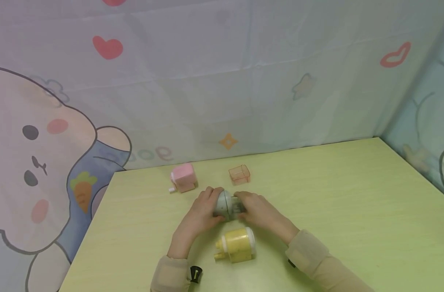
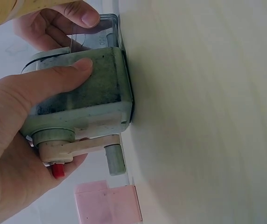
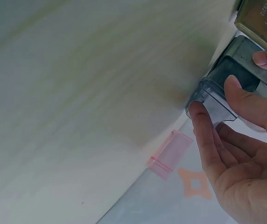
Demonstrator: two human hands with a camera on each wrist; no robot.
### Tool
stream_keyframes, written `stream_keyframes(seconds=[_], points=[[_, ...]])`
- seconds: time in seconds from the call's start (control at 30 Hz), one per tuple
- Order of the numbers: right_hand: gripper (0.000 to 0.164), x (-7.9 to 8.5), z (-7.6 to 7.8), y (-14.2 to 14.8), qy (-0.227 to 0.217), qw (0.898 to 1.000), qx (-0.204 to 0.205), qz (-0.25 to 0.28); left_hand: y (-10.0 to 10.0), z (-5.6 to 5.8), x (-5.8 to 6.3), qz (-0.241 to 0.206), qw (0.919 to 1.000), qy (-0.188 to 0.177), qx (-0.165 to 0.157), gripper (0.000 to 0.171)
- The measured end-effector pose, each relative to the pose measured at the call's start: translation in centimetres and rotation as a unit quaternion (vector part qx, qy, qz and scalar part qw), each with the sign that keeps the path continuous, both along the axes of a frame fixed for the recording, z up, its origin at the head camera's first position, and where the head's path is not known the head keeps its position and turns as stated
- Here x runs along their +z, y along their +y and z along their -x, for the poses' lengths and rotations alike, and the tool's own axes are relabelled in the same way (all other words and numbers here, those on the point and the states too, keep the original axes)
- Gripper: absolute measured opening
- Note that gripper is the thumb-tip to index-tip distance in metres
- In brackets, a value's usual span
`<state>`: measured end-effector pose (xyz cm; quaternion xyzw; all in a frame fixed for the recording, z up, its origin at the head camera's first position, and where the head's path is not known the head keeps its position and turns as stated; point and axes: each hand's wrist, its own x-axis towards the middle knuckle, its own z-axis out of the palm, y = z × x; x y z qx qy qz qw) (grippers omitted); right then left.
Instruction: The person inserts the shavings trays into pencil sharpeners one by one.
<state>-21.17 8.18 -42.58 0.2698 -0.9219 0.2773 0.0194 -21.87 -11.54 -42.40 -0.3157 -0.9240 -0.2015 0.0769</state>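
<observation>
A grey-green hand-crank pencil sharpener (image 1: 222, 205) lies on the table between both hands. My left hand (image 1: 201, 213) grips its body, with the thumb across the dark-smudged side in the left wrist view. Its crank (image 2: 94, 145) and small red tip (image 2: 58, 170) face the left palm. At the opposite end, my right hand (image 1: 260, 211) pinches a clear shavings drawer (image 3: 213, 105) between thumb and fingers. The drawer sticks out from the body; how far it sits inside is hidden.
Nearer the person, a yellow crank sharpener (image 1: 238, 245) lies between the forearms. A pink sharpener (image 1: 184, 177) stands at the back left. Right of it is a transparent pinkish drawer (image 1: 240, 175). A printed cloth (image 1: 207, 89) hangs behind the table (image 1: 346, 202).
</observation>
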Motion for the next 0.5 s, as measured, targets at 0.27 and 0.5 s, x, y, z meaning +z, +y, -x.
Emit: stream_keyframes(seconds=[0.27, 0.5], points=[[0.054, 0.13, -0.07, -0.04, -0.009, 1.000, 0.001, 0.005, 0.13, 0.06, -0.08, 0.005, 1.0000, 0.008, 0.001, 0.075], [0.052, 0.24, -0.09, -0.15, -0.010, 1.000, 0.006, 0.017, 0.19, 0.01, 0.03, 0.008, 0.9999, 0.004, 0.004, 0.074]])
